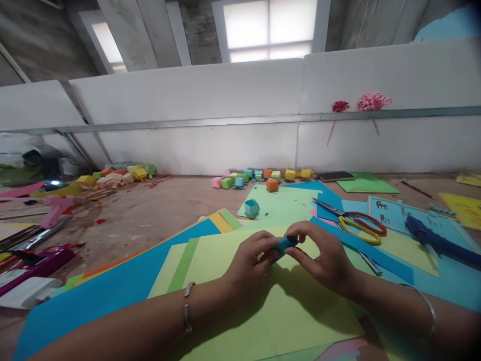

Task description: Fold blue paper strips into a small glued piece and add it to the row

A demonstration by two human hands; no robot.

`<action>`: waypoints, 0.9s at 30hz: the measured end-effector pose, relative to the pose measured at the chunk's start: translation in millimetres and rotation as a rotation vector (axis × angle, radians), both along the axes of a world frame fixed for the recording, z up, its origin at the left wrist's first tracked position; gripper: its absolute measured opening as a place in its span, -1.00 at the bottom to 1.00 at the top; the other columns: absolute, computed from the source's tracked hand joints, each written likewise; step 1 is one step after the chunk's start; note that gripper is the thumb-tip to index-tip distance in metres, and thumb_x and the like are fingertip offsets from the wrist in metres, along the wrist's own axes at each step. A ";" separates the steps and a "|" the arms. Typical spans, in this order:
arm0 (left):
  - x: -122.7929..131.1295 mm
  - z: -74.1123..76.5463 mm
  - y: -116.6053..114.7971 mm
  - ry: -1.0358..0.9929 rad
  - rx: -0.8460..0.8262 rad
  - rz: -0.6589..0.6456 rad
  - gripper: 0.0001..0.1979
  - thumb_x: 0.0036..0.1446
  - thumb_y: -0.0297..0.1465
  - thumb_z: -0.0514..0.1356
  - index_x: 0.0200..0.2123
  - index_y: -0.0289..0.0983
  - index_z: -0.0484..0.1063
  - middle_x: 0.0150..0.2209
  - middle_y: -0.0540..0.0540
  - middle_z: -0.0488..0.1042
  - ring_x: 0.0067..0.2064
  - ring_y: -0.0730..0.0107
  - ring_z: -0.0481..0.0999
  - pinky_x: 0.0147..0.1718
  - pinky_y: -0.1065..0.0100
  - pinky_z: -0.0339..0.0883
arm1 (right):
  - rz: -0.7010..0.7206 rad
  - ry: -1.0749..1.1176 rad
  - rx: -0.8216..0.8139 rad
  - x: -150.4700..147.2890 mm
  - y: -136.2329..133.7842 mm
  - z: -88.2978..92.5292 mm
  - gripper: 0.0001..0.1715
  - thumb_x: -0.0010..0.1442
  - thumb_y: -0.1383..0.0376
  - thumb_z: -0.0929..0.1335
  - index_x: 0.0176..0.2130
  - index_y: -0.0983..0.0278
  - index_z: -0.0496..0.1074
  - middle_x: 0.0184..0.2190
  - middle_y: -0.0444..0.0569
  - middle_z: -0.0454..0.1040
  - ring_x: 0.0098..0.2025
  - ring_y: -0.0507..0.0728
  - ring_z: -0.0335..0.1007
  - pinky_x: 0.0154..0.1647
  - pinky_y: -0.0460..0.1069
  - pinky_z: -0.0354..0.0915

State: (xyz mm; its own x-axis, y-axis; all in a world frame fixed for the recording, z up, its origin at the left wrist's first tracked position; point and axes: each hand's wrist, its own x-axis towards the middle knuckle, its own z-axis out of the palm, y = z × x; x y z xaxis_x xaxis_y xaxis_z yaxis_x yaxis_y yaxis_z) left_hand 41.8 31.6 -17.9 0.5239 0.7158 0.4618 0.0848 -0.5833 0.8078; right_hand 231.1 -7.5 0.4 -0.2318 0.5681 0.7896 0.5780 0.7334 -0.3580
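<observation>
Where hands (252,256) (330,254) pinch — curled paper (282,246).

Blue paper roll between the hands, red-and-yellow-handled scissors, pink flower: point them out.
Blue paper roll (282,245), head view: outer side near its open end.
Red-and-yellow-handled scissors (343,214), head view: where blades meet handles.
Pink flower (372,102), head view: middle of the bloom.

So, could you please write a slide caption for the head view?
Left hand and right hand hold a curled blue paper piece over a pale green sheet, scissors nearby.
</observation>
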 end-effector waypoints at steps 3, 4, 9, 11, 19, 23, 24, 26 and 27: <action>-0.6 0.6 1.2 -0.043 -0.007 0.005 -0.76 0.18 -0.47 0.19 -0.16 -0.13 0.62 -0.32 -0.10 0.47 -0.27 0.30 0.46 -0.27 0.31 0.31 | -0.043 0.003 -0.003 -1.7 -2.0 0.2 -0.78 0.17 0.33 0.42 -0.15 0.23 0.37 -0.31 -0.04 0.51 -0.37 0.06 0.40 -0.38 -0.07 0.38; -0.9 0.2 1.6 -0.052 0.001 0.009 -0.75 0.17 -0.48 0.20 -0.16 -0.12 0.62 -0.31 -0.10 0.48 -0.27 0.31 0.47 -0.27 0.31 0.32 | -0.039 0.007 0.000 -2.4 -2.4 1.1 -0.79 0.17 0.32 0.42 -0.16 0.24 0.37 -0.32 -0.05 0.50 -0.37 0.06 0.39 -0.39 -0.07 0.38; -2.5 -5.0 4.7 -0.047 0.122 0.014 -0.68 0.19 -0.53 0.17 -0.09 -0.06 0.59 -0.29 -0.09 0.48 -0.24 0.33 0.49 -0.26 0.33 0.37 | 0.027 0.009 0.015 -5.2 -1.8 5.2 -0.89 0.16 0.37 0.43 -0.28 0.24 0.40 -0.39 -0.07 0.47 -0.35 0.06 0.39 -0.38 -0.07 0.36; -3.0 -6.3 5.6 -0.035 0.203 0.008 -0.66 0.19 -0.54 0.15 -0.07 -0.07 0.58 -0.28 -0.09 0.48 -0.23 0.34 0.49 -0.26 0.33 0.39 | 0.056 0.011 0.023 -5.6 -1.2 4.7 -0.90 0.16 0.40 0.42 -0.30 0.25 0.41 -0.40 -0.07 0.48 -0.34 0.06 0.41 -0.36 -0.07 0.37; -3.1 5.1 -1.2 -0.076 0.454 0.088 -0.88 0.16 -0.55 0.23 -0.24 -0.24 0.47 -0.33 -0.04 0.50 -0.26 0.43 0.49 -0.26 0.44 0.39 | 0.087 0.002 0.016 -6.1 -2.3 0.3 -0.94 0.19 0.40 0.42 -0.31 0.26 0.44 -0.40 -0.07 0.47 -0.35 0.04 0.41 -0.35 -0.09 0.37; -3.0 7.4 -2.9 -0.079 0.468 0.113 -0.88 0.13 -0.58 0.24 -0.33 -0.25 0.43 -0.38 -0.01 0.47 -0.32 0.48 0.47 -0.33 0.50 0.37 | 0.084 -0.010 0.045 -5.0 -1.0 0.1 -0.91 0.18 0.38 0.43 -0.28 0.27 0.43 -0.39 -0.05 0.49 -0.34 0.05 0.42 -0.34 -0.08 0.37; -3.1 7.3 -2.9 -0.082 0.465 0.119 -0.88 0.12 -0.59 0.24 -0.34 -0.26 0.43 -0.39 -0.01 0.47 -0.33 0.49 0.47 -0.33 0.50 0.37 | 0.077 -0.012 0.048 -4.5 -0.3 -0.2 -0.90 0.17 0.37 0.43 -0.27 0.27 0.42 -0.40 -0.05 0.50 -0.35 0.06 0.42 -0.35 -0.07 0.37; -3.3 7.0 -2.6 -0.089 0.462 0.123 -0.87 0.12 -0.60 0.24 -0.33 -0.26 0.43 -0.39 -0.01 0.47 -0.34 0.49 0.47 -0.34 0.50 0.37 | 0.074 -0.015 0.044 -3.5 1.1 -1.1 -0.90 0.17 0.37 0.43 -0.28 0.27 0.42 -0.41 -0.05 0.51 -0.36 0.06 0.42 -0.36 -0.07 0.37; -3.3 6.9 -2.4 -0.093 0.462 0.123 -0.86 0.12 -0.61 0.23 -0.33 -0.25 0.43 -0.39 -0.01 0.47 -0.34 0.49 0.47 -0.34 0.50 0.37 | 0.076 -0.017 0.041 -3.0 1.6 -1.6 -0.91 0.17 0.37 0.43 -0.28 0.27 0.43 -0.41 -0.05 0.51 -0.37 0.06 0.42 -0.36 -0.07 0.37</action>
State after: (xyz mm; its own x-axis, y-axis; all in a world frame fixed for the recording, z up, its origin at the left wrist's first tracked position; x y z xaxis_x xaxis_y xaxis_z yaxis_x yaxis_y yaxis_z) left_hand 38.4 29.2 -11.0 0.3899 0.4788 0.7866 0.1150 -0.8728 0.4743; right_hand 228.1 -5.9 -1.2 -0.2868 0.5158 0.8073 0.5257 0.7892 -0.3175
